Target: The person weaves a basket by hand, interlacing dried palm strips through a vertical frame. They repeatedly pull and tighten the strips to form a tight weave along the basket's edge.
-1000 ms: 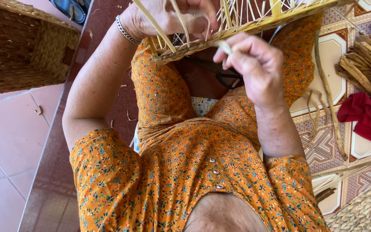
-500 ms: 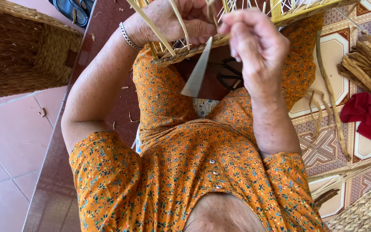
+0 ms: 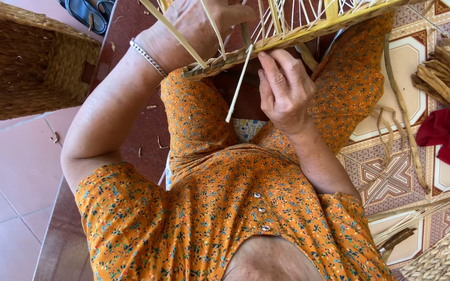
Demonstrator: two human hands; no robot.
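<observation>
A half-woven yellow basket frame [image 3: 308,28] rests across my lap at the top of the view, its thin spokes fanning upward. My left hand [image 3: 194,26], with a silver bracelet at the wrist, grips the frame's woven edge among the spokes. My right hand [image 3: 285,88] is just below the frame's rim, its fingers curled against it. A pale flat reed strip [image 3: 238,86] hangs down from the rim just left of my right hand. Whether the fingers pinch that strip I cannot tell. I wear an orange flowered dress [image 3: 225,203].
A finished square woven basket [image 3: 27,62] stands at the upper left on the pink tiles. Dark sandals [image 3: 87,11] lie beyond it. At the right are a bundle of dried reeds [image 3: 446,73], a red cloth [image 3: 446,138], loose strips and another woven piece [image 3: 444,257].
My right hand has dropped from above the rim to just under it. The reed strip it held up earlier now hangs down from the frame's edge. The left hand keeps its grip.
</observation>
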